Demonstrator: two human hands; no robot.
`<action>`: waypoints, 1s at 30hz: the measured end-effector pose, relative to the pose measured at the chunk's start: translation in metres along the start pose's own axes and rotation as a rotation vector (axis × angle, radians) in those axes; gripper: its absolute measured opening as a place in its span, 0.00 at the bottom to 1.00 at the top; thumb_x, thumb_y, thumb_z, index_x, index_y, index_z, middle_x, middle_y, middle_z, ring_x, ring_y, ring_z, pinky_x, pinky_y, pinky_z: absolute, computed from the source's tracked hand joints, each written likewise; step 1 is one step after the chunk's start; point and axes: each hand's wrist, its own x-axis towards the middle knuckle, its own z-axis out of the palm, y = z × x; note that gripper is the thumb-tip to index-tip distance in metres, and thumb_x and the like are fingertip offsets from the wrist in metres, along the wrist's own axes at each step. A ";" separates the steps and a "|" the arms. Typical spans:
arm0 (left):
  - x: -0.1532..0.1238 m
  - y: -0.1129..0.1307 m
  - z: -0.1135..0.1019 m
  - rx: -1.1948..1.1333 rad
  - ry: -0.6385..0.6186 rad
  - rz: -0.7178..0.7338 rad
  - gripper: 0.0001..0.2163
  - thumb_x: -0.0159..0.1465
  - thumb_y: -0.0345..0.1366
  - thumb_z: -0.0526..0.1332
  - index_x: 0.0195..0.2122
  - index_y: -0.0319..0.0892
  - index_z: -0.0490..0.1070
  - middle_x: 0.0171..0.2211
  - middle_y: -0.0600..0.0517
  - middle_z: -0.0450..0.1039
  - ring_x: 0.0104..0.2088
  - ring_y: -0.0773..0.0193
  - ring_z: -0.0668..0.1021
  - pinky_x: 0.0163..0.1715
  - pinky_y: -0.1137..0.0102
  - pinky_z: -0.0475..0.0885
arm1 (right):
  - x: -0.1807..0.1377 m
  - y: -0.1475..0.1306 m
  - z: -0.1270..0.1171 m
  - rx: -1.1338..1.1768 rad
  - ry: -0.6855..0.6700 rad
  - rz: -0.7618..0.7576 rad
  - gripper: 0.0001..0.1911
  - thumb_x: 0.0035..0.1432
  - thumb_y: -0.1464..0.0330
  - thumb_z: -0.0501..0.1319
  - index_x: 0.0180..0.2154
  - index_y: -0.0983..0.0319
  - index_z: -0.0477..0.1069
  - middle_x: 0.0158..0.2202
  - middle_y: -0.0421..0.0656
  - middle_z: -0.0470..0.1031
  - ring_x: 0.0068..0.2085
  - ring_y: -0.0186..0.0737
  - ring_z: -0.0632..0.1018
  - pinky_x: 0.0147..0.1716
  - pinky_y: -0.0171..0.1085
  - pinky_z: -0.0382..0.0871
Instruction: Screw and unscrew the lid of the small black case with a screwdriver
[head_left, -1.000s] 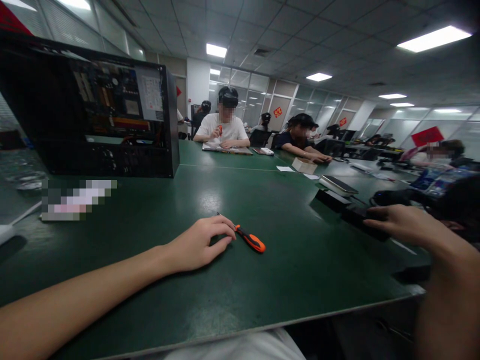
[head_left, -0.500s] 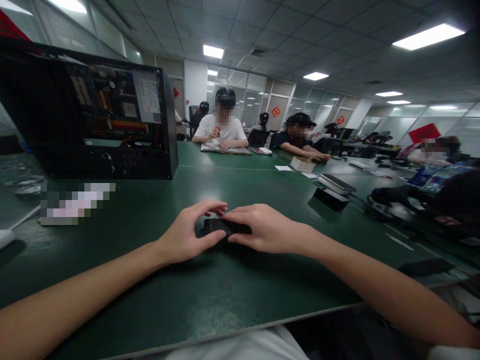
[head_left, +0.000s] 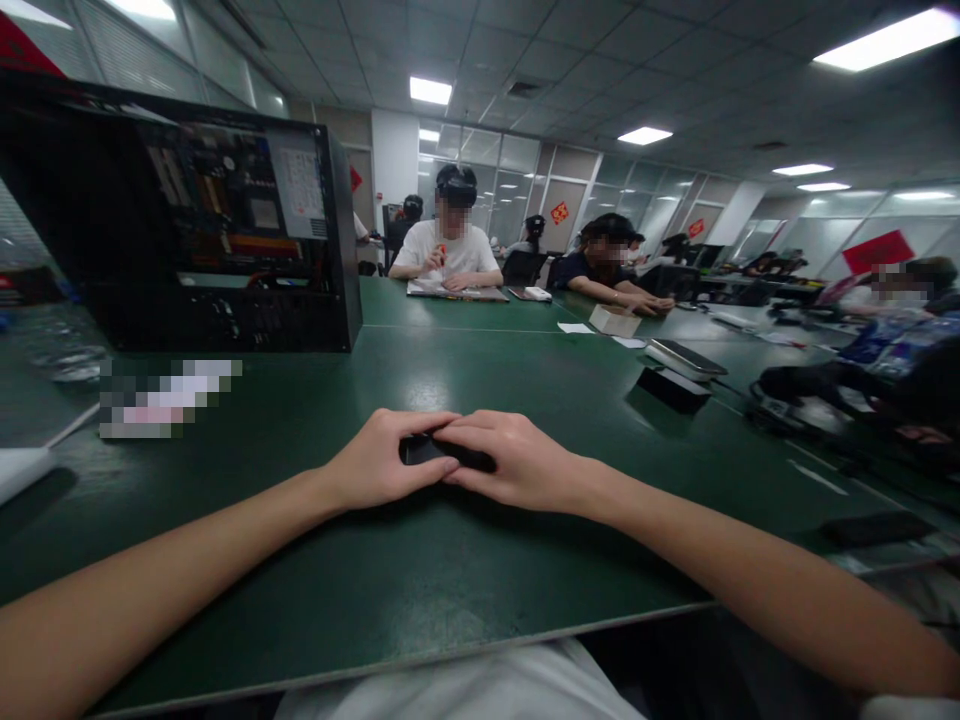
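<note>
On the green table (head_left: 525,380), just ahead of the body, both hands have closed in on the small black block (head_left: 424,450)! 0.5 seconds back the left hand (head_left: 379,465) had its fingers arched open; now they're curled down, pinching the block's left end. The right hand (head_left: 517,462) clamps the other end, fingers pressed together on top, and the fingertips of the 2 hands are touching. Behind, the open computer case (head_left: 187,230) carries a white sticker (head_left: 298,185), its print too small to read.
</note>
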 end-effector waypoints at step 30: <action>0.004 0.010 -0.001 -0.086 -0.093 -0.145 0.19 0.66 0.39 0.65 0.57 0.42 0.77 0.52 0.50 0.81 0.50 0.54 0.82 0.52 0.69 0.74 | -0.009 0.015 -0.010 0.312 -0.068 0.094 0.16 0.65 0.62 0.63 0.49 0.65 0.77 0.47 0.49 0.80 0.47 0.41 0.80 0.49 0.39 0.73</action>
